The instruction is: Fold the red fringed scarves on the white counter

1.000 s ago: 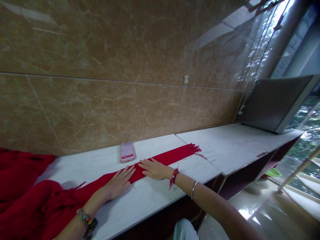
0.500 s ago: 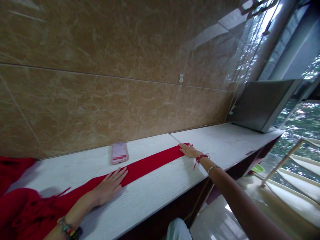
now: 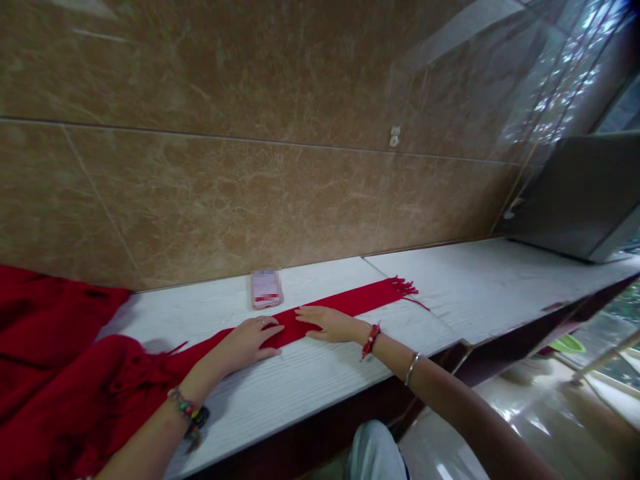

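A long red scarf lies along the white counter, folded into a narrow strip, with a fringe at its right end. My left hand rests on the strip, fingers spread. Close to its right, my right hand lies palm down on the same strip, fingers stretched out. Neither hand grips the cloth. Toward the left the strip runs into a bunched heap of red fabric; whether the heap is all one piece with the scarf I cannot tell.
A phone lies behind the scarf, near the tiled wall. The white counter runs right to a grey box-like appliance. My knee is below the counter's front edge. A green basin sits low at the right.
My right hand has slid left from the scarf's fringed end to beside my left hand, uncovering the fringe. My left hand's fingers have bent a little. The view has turned left.
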### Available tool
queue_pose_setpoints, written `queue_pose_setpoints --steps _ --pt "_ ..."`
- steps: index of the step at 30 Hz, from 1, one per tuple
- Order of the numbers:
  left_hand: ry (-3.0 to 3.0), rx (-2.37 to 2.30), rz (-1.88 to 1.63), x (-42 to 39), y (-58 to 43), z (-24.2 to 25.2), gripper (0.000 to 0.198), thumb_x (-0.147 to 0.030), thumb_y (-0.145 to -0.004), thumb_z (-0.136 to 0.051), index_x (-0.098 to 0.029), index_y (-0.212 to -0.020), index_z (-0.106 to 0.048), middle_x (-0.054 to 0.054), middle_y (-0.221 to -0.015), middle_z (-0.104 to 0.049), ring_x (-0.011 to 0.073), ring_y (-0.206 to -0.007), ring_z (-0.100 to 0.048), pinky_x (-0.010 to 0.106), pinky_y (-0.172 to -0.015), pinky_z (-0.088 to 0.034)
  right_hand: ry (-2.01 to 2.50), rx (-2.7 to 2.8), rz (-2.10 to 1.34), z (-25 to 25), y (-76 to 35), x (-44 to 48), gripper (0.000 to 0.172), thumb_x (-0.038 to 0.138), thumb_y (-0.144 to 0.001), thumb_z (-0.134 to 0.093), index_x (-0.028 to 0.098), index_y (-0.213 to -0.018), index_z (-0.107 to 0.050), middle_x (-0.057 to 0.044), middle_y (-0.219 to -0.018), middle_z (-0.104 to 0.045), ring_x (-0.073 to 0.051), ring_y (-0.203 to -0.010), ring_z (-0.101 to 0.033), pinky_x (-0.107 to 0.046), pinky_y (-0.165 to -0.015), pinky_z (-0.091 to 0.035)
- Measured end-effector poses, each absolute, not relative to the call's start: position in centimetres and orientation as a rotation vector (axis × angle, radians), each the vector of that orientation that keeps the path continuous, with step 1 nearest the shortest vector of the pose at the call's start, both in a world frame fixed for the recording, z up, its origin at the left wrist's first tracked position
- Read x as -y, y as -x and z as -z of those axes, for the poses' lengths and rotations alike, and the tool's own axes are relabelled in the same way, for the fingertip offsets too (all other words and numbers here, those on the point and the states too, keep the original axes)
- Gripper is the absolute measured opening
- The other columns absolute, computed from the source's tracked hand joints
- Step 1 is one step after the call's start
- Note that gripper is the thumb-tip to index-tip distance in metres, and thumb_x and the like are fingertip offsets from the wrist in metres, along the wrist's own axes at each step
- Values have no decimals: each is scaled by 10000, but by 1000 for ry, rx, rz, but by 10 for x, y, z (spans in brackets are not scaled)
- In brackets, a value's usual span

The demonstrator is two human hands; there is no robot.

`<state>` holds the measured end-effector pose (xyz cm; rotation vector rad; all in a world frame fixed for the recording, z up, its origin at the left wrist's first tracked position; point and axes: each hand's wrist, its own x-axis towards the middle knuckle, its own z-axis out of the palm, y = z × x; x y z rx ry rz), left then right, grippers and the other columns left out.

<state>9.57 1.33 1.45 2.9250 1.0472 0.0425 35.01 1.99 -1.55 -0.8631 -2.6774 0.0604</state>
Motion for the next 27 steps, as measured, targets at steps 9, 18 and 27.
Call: queue_pose_setpoints --steps 9,18,27 --pt "-2899 -932 -126 -10 -94 -25 292 -247 -861 -410 -186 -1094 -575 58 -1032 -627 160 -909 -577 247 -803 -431 760 2585 -34 18 -351 -13 320 260 -817 -509 147 -1103 -594 -88 -1114 -610 -181 -1066 -520 -326 -936 -402" --pt "-2876 -1068 -125 -23 -84 -14 254 -236 -854 -394 -186 -1000 -595 59 -958 -637 169 -859 -579 267 -778 -432 717 2614 81 25 -350 -16 301 281 -883 -406 183 -1067 -623 -75 -1092 -620 -171 -1066 -516 -330 -922 -407" --pt "-2804 -1199 -131 -14 -85 -11 442 -434 -800 -469 -210 -1181 -481 99 -1158 -470 227 -1054 -463 353 -921 -362 949 2781 -84 12 -345 -8 381 333 -917 -320 310 -1290 -395 -31 -1394 -329 -184 -1275 -267 -438 -1033 -217"
